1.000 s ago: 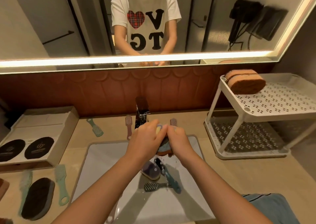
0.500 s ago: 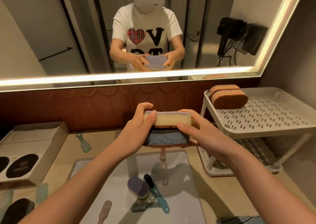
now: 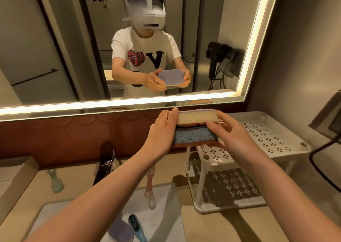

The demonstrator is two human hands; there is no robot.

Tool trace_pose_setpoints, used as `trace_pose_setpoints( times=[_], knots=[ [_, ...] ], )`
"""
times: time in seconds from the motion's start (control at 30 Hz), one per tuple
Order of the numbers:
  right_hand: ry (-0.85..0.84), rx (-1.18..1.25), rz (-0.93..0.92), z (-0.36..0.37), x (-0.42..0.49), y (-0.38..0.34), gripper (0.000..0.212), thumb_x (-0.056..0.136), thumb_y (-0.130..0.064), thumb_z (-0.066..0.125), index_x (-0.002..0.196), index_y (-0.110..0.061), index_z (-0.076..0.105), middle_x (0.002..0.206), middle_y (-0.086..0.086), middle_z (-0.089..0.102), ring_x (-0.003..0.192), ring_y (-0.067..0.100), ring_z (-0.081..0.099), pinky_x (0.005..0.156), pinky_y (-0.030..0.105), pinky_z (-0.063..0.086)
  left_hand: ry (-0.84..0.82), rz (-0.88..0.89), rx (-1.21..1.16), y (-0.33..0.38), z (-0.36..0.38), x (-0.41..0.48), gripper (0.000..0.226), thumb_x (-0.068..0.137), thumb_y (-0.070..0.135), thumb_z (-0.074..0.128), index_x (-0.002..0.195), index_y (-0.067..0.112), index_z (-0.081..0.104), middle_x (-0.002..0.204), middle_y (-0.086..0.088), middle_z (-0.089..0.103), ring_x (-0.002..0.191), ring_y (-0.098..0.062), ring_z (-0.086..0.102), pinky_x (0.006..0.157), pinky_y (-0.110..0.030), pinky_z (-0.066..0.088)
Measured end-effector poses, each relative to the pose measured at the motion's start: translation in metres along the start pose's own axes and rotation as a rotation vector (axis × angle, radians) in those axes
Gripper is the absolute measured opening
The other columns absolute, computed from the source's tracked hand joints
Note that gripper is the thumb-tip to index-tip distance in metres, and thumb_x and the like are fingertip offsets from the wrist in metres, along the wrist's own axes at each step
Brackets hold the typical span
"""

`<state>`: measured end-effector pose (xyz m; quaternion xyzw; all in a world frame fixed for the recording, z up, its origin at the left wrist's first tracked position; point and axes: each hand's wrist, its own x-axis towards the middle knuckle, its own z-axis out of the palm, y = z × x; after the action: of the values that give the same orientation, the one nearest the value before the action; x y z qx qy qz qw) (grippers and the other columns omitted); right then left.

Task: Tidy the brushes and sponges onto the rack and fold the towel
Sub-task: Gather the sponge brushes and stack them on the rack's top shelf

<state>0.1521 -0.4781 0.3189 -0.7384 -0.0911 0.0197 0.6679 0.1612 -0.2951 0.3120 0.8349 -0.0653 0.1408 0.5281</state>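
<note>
Sponges (image 3: 195, 129) are being held in a stack above the counter, a cream sponge (image 3: 197, 117) lying on a blue sponge (image 3: 193, 137). The stack is being gripped at either end, the left hand (image 3: 160, 134) and right hand (image 3: 230, 136) each curled round it, near the white rack's (image 3: 267, 136) upper shelf. Below, a pink brush (image 3: 150, 182) is lying at the basin's (image 3: 166, 214) rim, a blue-handled brush (image 3: 137, 227) inside it.

The beige counter (image 3: 79, 183) carries the white rack (image 3: 276, 137), a green brush (image 3: 56, 183) and a pink brush (image 3: 150, 185).
</note>
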Motion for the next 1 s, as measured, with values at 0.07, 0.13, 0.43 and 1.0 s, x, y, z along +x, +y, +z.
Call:
trace_pose_setpoints(
  times=[0.07, 0.13, 0.43, 1.0],
  knots=[
    [0.047, 0.041, 0.041, -0.019, 0.005, 0.004, 0.029, 0.088, -0.026, 0.059, 0.116, -0.031, 0.058, 0.108, 0.004, 0.063, 0.098, 0.016, 0.064, 0.076, 0.029, 0.058, -0.132, -0.105, -0.134, 0.004, 0.018, 0.01, 0.061, 0.082, 0.068, 0.026, 0.111, 0.02, 0.052, 0.107, -0.003, 0.059, 0.101, -0.018, 0.059, 0.089, -0.043, 0.051],
    [0.099, 0.071, 0.1, -0.035, 0.01, 0.011, 0.033, 0.087, -0.025, 0.06, 0.12, -0.025, 0.057, 0.108, 0.006, 0.063, 0.098, 0.018, 0.064, 0.079, 0.033, 0.058, -0.253, -0.138, -0.173, 0.006, 0.033, 0.013, 0.064, 0.082, 0.067, 0.031, 0.123, 0.021, 0.046, 0.116, -0.003, 0.057, 0.107, -0.017, 0.059, 0.092, -0.045, 0.051],
    [0.188, -0.055, 0.286, -0.083, 0.032, 0.04, 0.036, 0.088, -0.021, 0.061, 0.123, -0.014, 0.056, 0.109, 0.011, 0.063, 0.095, 0.024, 0.066, 0.069, 0.034, 0.061, -0.313, -0.008, 0.244, -0.002, 0.067, 0.009, 0.047, 0.094, 0.038, 0.048, 0.135, 0.014, 0.045, 0.124, -0.003, 0.059, 0.102, -0.01, 0.055, 0.086, -0.025, 0.046],
    [0.189, -0.206, 0.285, -0.075, 0.057, 0.064, 0.027, 0.09, -0.036, 0.056, 0.1, -0.012, 0.055, 0.101, 0.008, 0.059, 0.084, 0.021, 0.065, 0.048, 0.023, 0.053, -0.163, 0.093, 0.534, -0.002, 0.086, 0.014, 0.033, 0.09, 0.031, 0.058, 0.118, 0.013, 0.058, 0.106, -0.004, 0.065, 0.095, -0.017, 0.06, 0.08, -0.031, 0.051]
  ],
)
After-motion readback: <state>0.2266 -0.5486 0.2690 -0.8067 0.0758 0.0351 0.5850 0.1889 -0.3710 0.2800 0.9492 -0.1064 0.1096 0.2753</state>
